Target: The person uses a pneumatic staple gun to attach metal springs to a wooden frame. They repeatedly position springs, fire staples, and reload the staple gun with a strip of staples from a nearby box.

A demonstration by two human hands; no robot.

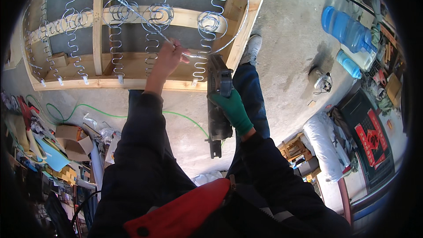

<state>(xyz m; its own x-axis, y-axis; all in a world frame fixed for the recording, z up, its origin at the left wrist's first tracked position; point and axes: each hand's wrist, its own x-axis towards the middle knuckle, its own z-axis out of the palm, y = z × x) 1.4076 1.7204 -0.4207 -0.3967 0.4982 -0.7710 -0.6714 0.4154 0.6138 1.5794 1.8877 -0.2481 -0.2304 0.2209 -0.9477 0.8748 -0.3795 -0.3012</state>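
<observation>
My bare left hand [169, 57] is closed on a silvery, twisted-looking wire [132, 11], which runs diagonally from the upper left. Beyond my fingers, a wire end reaches the top of the black tool, and a thin loop [247, 6] curves up along the frame's right side. My right hand [233, 110], in a green glove, grips a long black air-powered fastening gun [219, 105]. Its upper end meets the right part of the wooden frame's near rail [145, 83]. Zigzag springs [116, 48] and round coil springs [158, 15] cross the frame.
A green hose [97, 107] snakes over the concrete floor. On the right lie a blue water jug [348, 28], a metal kettle [319, 79] and a white roll [324, 145]. A cardboard box [72, 143] sits amid clutter on the left. My shoe [252, 48] stands beside the frame.
</observation>
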